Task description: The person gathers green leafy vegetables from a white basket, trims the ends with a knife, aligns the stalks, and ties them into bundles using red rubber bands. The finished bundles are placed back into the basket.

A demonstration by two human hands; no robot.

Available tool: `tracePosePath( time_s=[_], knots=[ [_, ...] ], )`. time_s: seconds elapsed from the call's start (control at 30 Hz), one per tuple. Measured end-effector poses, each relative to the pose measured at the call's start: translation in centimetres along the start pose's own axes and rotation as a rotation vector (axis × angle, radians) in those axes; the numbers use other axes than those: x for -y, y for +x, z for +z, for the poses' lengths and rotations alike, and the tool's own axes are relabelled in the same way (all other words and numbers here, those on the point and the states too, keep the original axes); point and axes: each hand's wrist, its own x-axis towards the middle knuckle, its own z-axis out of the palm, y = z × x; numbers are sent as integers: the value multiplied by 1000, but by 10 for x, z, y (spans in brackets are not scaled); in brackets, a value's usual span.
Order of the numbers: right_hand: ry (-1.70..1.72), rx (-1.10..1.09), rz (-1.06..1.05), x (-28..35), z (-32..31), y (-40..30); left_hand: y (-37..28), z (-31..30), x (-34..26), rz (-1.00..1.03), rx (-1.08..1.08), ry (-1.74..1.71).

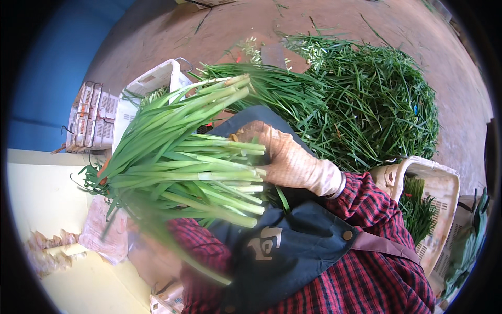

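A large bunch of long green leafy stalks [184, 168] with pale cut ends spreads before me, leaves to the left. My right hand [288, 161], in a stained, light-coloured glove, is at the cut ends in the middle; its fingers are partly hidden, so its grip cannot be told. A plaid left sleeve [202, 243] reaches under the leaves, and my left hand is hidden there. Something orange [103, 172] shows among the leaves at the bunch's far left. One stalk [204, 271] hangs blurred over the dark apron [290, 243].
A big heap of green leaves [368, 102] lies on the floor beyond my knee. Cut pale pieces [251, 49] lie near a flat metal piece [273, 56]. White plastic crates [172, 70] stand at left; another crate [451, 184] at right holds greens. A pink bag [106, 231] lies left.
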Motion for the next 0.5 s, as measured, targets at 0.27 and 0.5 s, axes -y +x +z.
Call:
tracePosePath(
  time_s=[0.27,0.5],
  knots=[
    [-198,50,-79,3,-2,14,-3,0,3,3,-7,3],
    [-443,52,-215,-13,-26,7,-8,-9,15,-7,-4,-24]
  ],
)
